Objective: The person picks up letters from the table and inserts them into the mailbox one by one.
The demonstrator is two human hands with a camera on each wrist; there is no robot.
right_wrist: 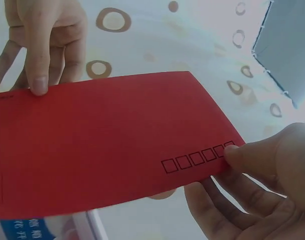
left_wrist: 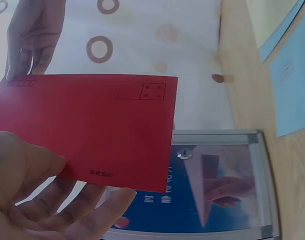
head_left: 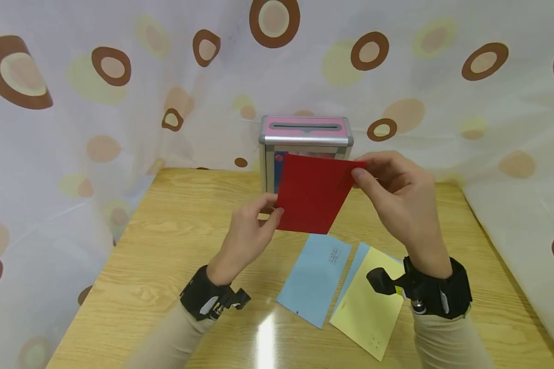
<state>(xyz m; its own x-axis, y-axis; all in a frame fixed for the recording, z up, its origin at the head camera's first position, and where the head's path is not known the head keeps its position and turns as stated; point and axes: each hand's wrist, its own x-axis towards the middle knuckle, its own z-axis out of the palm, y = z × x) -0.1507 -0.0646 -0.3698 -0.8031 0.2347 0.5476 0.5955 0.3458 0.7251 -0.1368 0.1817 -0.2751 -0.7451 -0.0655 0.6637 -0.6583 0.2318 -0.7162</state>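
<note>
Both hands hold a red envelope (head_left: 316, 195) up in front of a pink-topped, silver-edged box (head_left: 307, 132) with a slot in its lid. My left hand (head_left: 249, 230) pinches the envelope's left edge, thumb on the near face. At the upper right corner, my right hand (head_left: 403, 197) pinches it between thumb and fingers. In the right wrist view, a row of small printed squares shows on the red envelope (right_wrist: 117, 140) by the right thumb. Printed stamp boxes and a line of characters show on the envelope (left_wrist: 92, 120) in the left wrist view. It hides part of the box's front.
Below the hands, a light blue envelope (head_left: 314, 282) lies on the wooden table (head_left: 166, 256). To its right, a yellow envelope (head_left: 367, 302) overlaps another blue one (head_left: 351, 282), partly under the right wrist's camera. A patterned curtain (head_left: 143, 102) surrounds the table's back and sides.
</note>
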